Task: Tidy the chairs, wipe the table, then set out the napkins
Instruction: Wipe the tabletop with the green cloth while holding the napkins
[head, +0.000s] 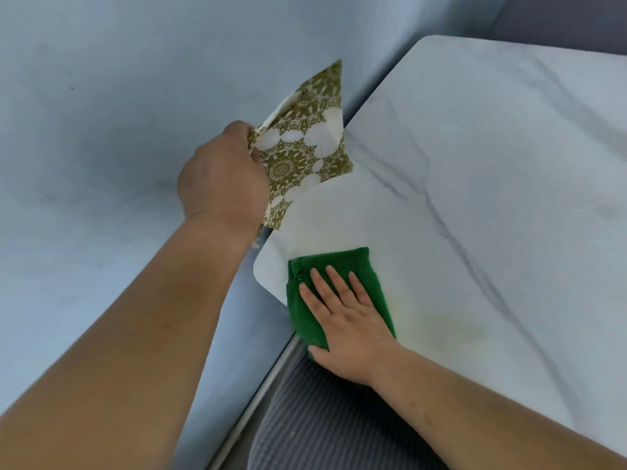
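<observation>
My left hand (222,176) grips white napkins with a gold-green ornament pattern (302,144), lifted off the table beside its left edge. My right hand (346,313) lies flat with straight fingers on a folded green cloth (339,269), pressing it onto the near left corner of the white marble-look table (475,171). The cloth hangs slightly over the table's near edge.
A pale blue-grey wall (101,130) runs along the table's left side. A grey ribbed chair seat (325,425) sits under the table's near edge, below my right wrist. A faint yellowish stain (448,325) shows on the tabletop right of the cloth.
</observation>
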A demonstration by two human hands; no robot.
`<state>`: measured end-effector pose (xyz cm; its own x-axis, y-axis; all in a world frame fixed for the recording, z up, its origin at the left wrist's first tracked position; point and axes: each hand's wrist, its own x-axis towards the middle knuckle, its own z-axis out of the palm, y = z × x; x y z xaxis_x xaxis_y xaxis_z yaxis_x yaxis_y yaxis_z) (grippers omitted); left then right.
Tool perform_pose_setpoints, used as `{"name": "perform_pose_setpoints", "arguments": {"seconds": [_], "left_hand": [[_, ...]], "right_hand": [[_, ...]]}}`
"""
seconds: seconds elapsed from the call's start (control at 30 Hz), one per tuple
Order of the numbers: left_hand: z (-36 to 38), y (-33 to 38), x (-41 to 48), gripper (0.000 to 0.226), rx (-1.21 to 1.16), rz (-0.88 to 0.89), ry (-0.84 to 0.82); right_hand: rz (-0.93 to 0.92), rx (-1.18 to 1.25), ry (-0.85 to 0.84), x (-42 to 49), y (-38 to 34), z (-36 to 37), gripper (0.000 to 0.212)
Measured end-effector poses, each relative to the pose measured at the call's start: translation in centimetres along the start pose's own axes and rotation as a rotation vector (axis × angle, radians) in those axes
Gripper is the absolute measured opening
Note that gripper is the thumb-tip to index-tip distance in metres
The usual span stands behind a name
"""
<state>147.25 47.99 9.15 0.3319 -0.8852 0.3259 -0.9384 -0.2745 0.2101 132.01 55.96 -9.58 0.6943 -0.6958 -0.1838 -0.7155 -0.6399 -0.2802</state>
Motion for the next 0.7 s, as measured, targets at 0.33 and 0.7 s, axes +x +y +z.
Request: {"name": "perform_pose_setpoints", "arguments": {"seconds": [0.33,0.7], "left_hand": [[3.1,1.3,-2.0,0.010,-0.557,-0.231,-0.170],[5.6,2.8,-0.9,0.011,-0.656,-0.328,-0.080]], "right_hand": [[0.442,-0.081,0.128,-13.6,10.7,-0.1,0.081],[0.242,0.014,0.140,-7.2,4.3,-0.2,0.067]]}}
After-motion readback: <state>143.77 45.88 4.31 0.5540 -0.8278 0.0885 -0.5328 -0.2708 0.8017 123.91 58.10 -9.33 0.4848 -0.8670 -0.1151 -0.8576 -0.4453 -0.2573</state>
